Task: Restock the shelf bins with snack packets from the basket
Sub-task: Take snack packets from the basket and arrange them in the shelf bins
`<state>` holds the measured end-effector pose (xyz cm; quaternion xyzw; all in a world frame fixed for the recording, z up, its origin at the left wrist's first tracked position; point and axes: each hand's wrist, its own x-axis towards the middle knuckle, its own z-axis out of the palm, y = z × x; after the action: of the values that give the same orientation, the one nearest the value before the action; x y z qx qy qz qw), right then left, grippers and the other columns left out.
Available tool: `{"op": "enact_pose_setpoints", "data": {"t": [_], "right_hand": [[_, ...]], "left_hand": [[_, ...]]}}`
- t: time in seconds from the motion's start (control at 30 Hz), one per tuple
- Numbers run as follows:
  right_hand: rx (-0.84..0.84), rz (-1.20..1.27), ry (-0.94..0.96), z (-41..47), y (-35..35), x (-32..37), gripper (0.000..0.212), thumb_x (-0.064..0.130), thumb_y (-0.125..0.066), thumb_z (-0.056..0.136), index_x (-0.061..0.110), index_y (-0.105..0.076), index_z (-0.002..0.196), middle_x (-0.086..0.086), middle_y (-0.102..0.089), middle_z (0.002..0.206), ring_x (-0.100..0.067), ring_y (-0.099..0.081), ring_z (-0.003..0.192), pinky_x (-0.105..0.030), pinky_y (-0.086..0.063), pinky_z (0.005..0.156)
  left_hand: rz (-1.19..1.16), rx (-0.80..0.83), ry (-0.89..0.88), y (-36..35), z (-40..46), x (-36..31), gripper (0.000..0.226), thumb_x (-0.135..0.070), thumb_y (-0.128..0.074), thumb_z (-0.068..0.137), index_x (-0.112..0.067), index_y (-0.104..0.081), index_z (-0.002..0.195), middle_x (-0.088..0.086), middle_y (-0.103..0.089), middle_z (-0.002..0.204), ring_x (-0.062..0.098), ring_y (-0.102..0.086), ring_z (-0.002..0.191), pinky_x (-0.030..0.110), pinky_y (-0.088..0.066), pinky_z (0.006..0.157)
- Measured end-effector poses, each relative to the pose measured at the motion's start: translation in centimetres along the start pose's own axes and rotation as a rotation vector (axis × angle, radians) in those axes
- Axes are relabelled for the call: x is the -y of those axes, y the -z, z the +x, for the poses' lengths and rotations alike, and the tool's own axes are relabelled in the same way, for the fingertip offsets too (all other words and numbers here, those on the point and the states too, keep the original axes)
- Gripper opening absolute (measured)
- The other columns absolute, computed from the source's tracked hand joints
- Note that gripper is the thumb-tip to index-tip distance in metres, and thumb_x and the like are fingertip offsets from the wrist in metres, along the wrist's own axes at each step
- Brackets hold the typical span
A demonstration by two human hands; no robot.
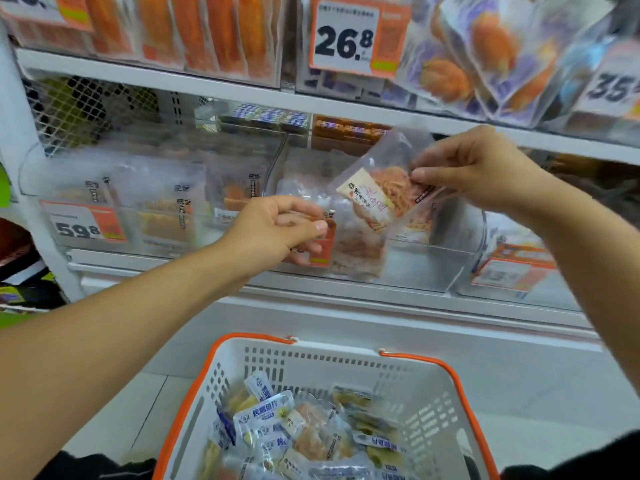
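Across the white shelf [242, 95], rows of clear bins hold bagged snacks behind orange price tags, one [356, 38] reading 26.8 on the upper level and another [85, 225] reading 59.8 lower left. At the bottom of the view stands the white basket [429, 410] with its orange rim, and it looks far from spent: a loose heap of small packets [311, 431] covers its floor (blue-and-white wrappers mixed with paler ones). On the middle level, the clear bin [426, 265] straight ahead already has a few bags leaning in its left half, while its right half shows bare plastic, so the restocking appears to be under way with much left to move. Above that bin's open top, the right hand [474, 168] pinches a clear snack packet [381, 192] by its right edge, fingers curled onto it, the bag tilted with its white label and orange shreds facing out. Lower and to the left, the left hand [277, 230] reaches to the bin's front, fingers curled around what seems to be another bag with an orange corner, though motion blur makes the exact hold hard to read. Judging by the packet's position, it is about to join the bags in this bin, and the basket's heap would follow after.
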<state>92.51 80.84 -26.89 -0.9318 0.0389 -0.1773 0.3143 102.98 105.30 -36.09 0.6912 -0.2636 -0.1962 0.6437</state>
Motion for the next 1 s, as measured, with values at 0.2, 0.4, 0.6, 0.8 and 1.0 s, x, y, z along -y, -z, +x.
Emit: {"op": "enact_pose_setpoints", "data": {"t": [0.2, 0.4, 0.6, 0.8, 1.0], "right_hand": [[-0.014, -0.840, 0.071, 2.0, 4.0, -4.7, 0.017, 0.022, -0.074, 0.086, 0.014, -0.069, 0.072, -0.014, -0.062, 0.073, -0.036, -0.056, 0.074, -0.036, -0.042, 0.062], [0.145, -0.947, -0.029, 3.5, 0.6, -9.3, 0.023, 0.019, -0.067, 0.086, 0.016, -0.051, 0.071, -0.007, -0.048, 0.071, -0.035, -0.058, 0.079, -0.034, -0.038, 0.062], [0.146, -1.009, -0.039, 4.2, -1.2, -10.9, 0.006, 0.011, -0.062, 0.090, 0.014, -0.060, 0.094, -0.014, -0.062, 0.099, -0.036, -0.063, 0.090, -0.035, -0.041, 0.066], [0.097, -0.996, -0.044, 4.4, -1.4, -11.4, 0.008, 0.022, -0.064, 0.090, 0.016, -0.059, 0.089, -0.011, -0.061, 0.093, -0.033, -0.055, 0.077, -0.036, -0.041, 0.064], [0.023, -0.947, -0.095, 3.9, -1.6, -10.8, 0.010, 0.008, -0.061, 0.088, 0.015, -0.055, 0.085, -0.006, -0.046, 0.076, -0.033, -0.050, 0.073, -0.037, -0.039, 0.064]], "left_hand": [[0.067, 0.022, -0.053, -4.0, 2.4, 0.5, 0.006, -0.007, -0.066, 0.091, -0.010, -0.067, 0.096, 0.011, -0.075, 0.082, 0.015, -0.069, 0.064, 0.025, -0.054, 0.050], [0.206, 0.056, -0.100, -6.1, 3.7, 2.0, 0.009, -0.005, -0.067, 0.090, -0.012, -0.068, 0.096, 0.010, -0.072, 0.079, 0.014, -0.070, 0.064, 0.025, -0.052, 0.048], [0.303, 0.074, -0.091, -6.0, 3.7, 3.1, 0.011, -0.006, -0.067, 0.089, -0.016, -0.068, 0.094, 0.000, -0.071, 0.074, 0.019, -0.072, 0.068, 0.027, -0.054, 0.050], [0.340, 0.105, -0.080, -5.9, 4.0, 3.4, 0.011, -0.007, -0.069, 0.088, -0.016, -0.069, 0.095, 0.000, -0.071, 0.074, 0.019, -0.072, 0.069, 0.027, -0.054, 0.051], [0.340, 0.131, -0.084, -6.3, 3.6, 3.5, 0.011, -0.007, -0.069, 0.089, -0.015, -0.069, 0.096, -0.002, -0.070, 0.073, 0.020, -0.072, 0.068, 0.028, -0.053, 0.050]]}}
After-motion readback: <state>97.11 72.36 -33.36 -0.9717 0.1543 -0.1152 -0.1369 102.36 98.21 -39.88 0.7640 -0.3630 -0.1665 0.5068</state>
